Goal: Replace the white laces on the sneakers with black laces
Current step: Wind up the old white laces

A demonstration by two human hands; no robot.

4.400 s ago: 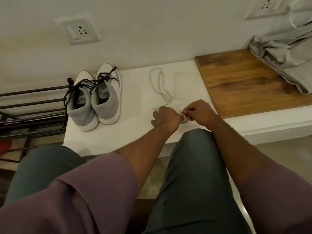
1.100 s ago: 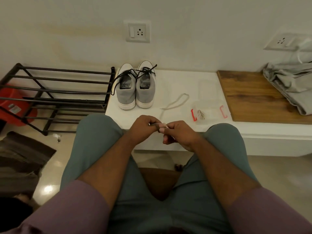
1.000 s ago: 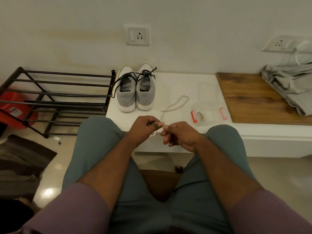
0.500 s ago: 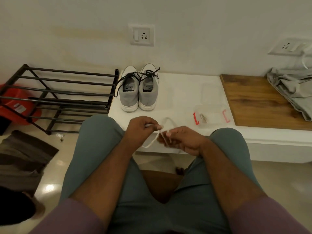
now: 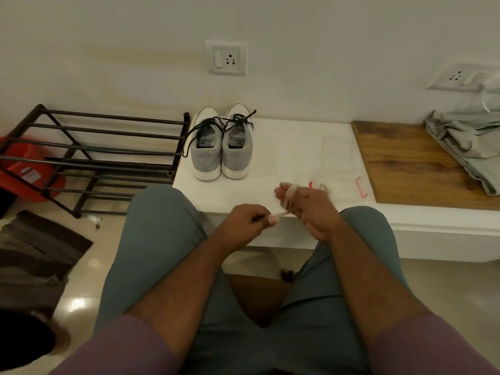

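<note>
Two grey sneakers (image 5: 220, 147) with black laces (image 5: 216, 123) stand side by side, heels toward me, at the back left of the white bench (image 5: 286, 147). In front of them, over the bench's near edge, both hands hold a white lace (image 5: 286, 194). My right hand (image 5: 311, 209) has the lace wound around its fingers. My left hand (image 5: 247, 223) pinches the lace's free end, pulled taut between the two hands.
A clear plastic box with red clips (image 5: 338, 185) and its lid (image 5: 336, 151) lie on the bench right of my hands. A wooden board (image 5: 411, 163) holds grey cloth (image 5: 468, 142). A black shoe rack (image 5: 94, 155) stands left, with a mat (image 5: 35, 255) on the floor.
The white lace lay loose on the bench before; I have gathered it up and wound it around my right fingers. My right hand rose and my left pulled the end leftward.
</note>
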